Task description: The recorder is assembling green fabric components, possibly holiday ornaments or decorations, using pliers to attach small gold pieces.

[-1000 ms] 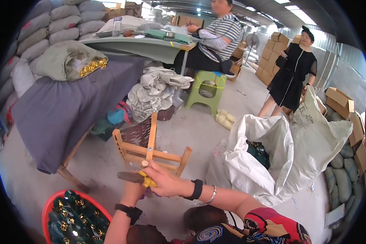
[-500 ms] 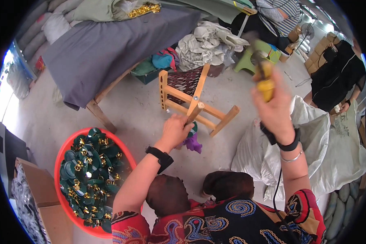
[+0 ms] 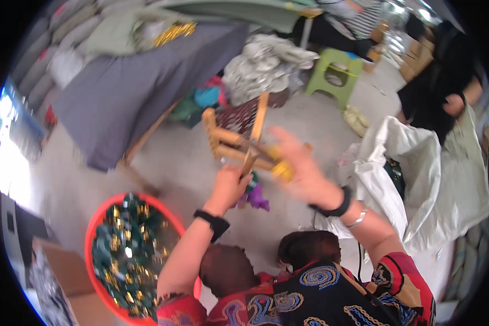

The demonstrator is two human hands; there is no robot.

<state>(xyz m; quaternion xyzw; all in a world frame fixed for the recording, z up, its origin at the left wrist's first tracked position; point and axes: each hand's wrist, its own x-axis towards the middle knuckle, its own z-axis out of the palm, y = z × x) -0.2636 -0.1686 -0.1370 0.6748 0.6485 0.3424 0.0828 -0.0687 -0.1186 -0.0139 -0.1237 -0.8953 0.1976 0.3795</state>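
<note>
Left hand (image 3: 229,186) wrapped round one stick (image 3: 249,161), right hand (image 3: 305,173) loosely gripping one yellow-handled tool (image 3: 282,169)

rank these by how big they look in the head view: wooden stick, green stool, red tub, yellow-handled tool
1. Red tub
2. Green stool
3. Yellow-handled tool, blurred but looking longer than number four
4. Wooden stick, partly hidden

This ranks picture size only; nearness differs.

Cannot make out any text, label, brand, number or sign on anything in this blurred view.
</note>
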